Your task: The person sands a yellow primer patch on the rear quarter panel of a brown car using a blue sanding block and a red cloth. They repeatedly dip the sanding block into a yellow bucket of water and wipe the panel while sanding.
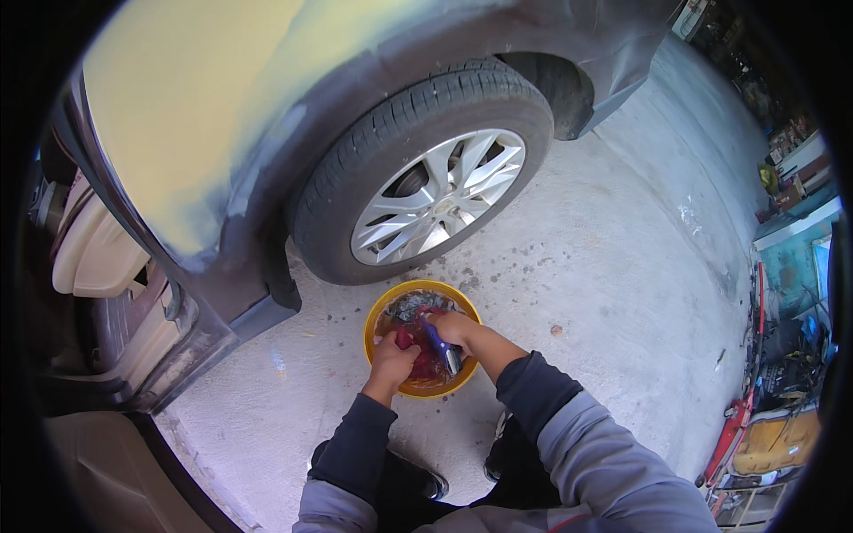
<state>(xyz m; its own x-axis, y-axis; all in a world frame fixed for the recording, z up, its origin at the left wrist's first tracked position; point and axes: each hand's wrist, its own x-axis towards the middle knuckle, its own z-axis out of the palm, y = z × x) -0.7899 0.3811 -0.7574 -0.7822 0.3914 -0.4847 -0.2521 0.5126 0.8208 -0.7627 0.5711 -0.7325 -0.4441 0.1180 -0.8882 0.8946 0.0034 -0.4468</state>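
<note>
Right hand [454, 330] closes around one blue oblong tool [437, 339], slanting lower-right; left hand [392, 361] clutches one crumpled red cloth [426, 363].

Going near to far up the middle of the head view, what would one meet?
Dark shoes → yellow bucket, with the left hand and right hand over it → car wheel → dark car bodywork.

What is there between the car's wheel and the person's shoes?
The head view shows a yellow bucket between the wheel and the shoes, with the left hand and right hand over it.
</note>
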